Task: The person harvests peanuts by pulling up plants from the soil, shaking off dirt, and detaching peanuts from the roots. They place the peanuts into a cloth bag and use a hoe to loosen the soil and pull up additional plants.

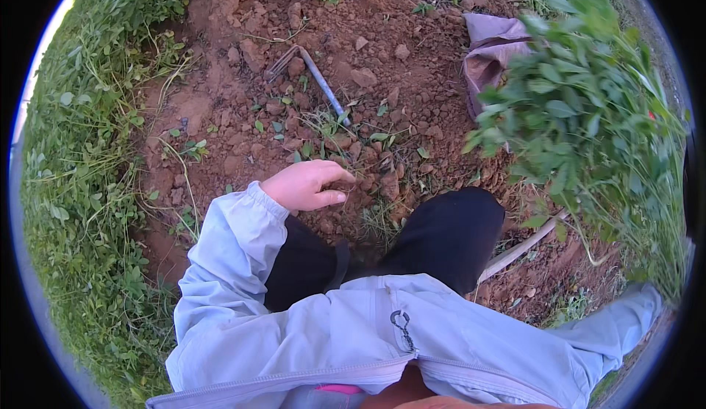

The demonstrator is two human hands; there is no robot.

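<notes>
My left hand [309, 185] hangs palm down above the loose soil in front of my knees. Its fingers are loosely bent, the thumb stands apart, and I see nothing in it. My right arm stretches out to the right rim of the view. There, the stems of a large bunch of leafy green plants [579, 117] come together at my cuff, and the bunch is raised and blurred. The right hand itself is almost wholly hidden by stems and the picture's edge. Beyond my left hand, a hand fork with bent tines and a metal handle [322, 84] lies on the soil.
A crumpled purplish sack [485, 50] lies partly behind the bunch. A pale wooden pole [521, 248] rests on the ground beside my right knee [452, 227]. Dense green plants [88, 188] line the left side. Clods, stones and loose leaves dot the reddish soil [220, 111].
</notes>
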